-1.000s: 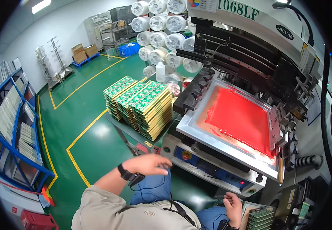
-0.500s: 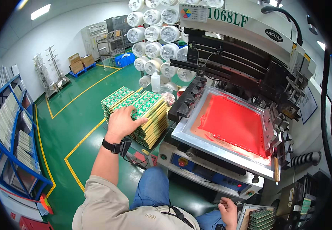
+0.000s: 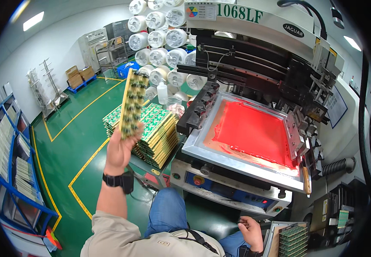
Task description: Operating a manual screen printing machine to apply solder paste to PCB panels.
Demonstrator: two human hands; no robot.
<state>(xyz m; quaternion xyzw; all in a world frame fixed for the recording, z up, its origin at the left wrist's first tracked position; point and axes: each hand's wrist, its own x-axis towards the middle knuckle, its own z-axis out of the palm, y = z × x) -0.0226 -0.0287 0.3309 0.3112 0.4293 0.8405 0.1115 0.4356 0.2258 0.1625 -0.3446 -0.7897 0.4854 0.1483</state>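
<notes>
My left hand (image 3: pixel 121 147) is raised and holds a green circuit board (image 3: pixel 132 103) upright by its lower end, above the stacks of green circuit boards (image 3: pixel 155 130) on a low stand. A black watch sits on that wrist. My right hand (image 3: pixel 250 231) rests low by my knee with fingers curled, next to a tray of green boards (image 3: pixel 294 240); nothing shows in it. In front of me stands a screen-printing machine with a red-inked screen (image 3: pixel 254 132) in a metal frame.
White rolls (image 3: pixel 160 38) are stacked behind the machine. A control panel with a red button (image 3: pixel 198 180) runs along the machine's front. Blue shelving (image 3: pixel 10 171) with boards lines the left. The green floor has yellow lines (image 3: pixel 83 171); racks and cardboard boxes stand far back.
My left hand went from hovering near my lap to the board stacks, then lifted one board up off them. My right hand stayed low by the tray.
</notes>
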